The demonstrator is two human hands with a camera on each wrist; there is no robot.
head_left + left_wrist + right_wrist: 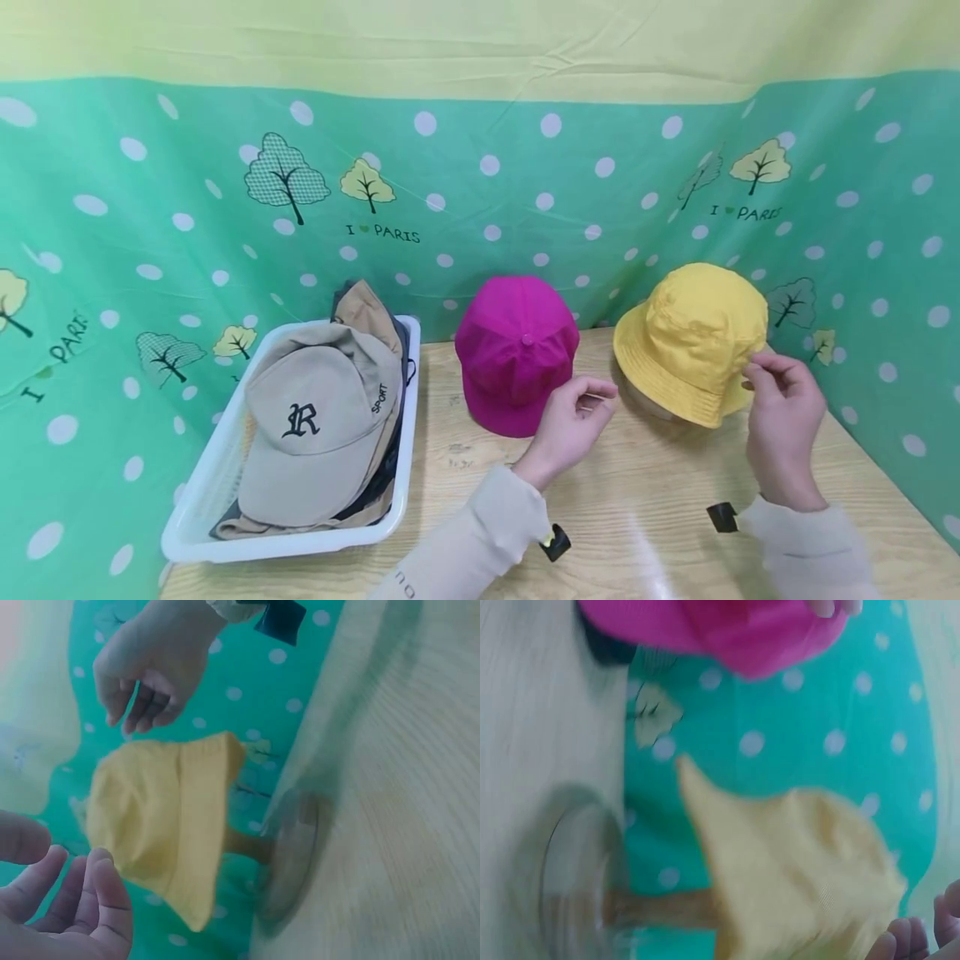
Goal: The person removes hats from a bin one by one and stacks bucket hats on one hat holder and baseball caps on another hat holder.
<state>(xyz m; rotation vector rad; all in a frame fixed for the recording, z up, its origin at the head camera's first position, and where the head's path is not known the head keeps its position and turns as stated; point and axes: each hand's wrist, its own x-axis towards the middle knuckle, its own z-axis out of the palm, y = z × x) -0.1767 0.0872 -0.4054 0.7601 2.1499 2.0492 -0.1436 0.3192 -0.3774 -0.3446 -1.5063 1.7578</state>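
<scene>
A yellow bucket hat (697, 342) sits on a stand with a wooden post (660, 909) and a round base (292, 855). At its right side is my right hand (787, 425), fingers loosely bent and holding nothing; in the left wrist view a small gap shows between that hand (154, 671) and the hat. My left hand (566, 429) hovers between the yellow hat and a magenta cap (517, 350), its fingers relaxed around bare air. The magenta cap's brim points towards me. In the right wrist view the yellow hat is blurred.
To the left stands a white plastic basket (408, 467) with a beige cap (318, 433) on top of other tan and dark hats. Everything rests on a wooden table (600, 517). A green dotted cloth (480, 183) hangs close behind and at both sides.
</scene>
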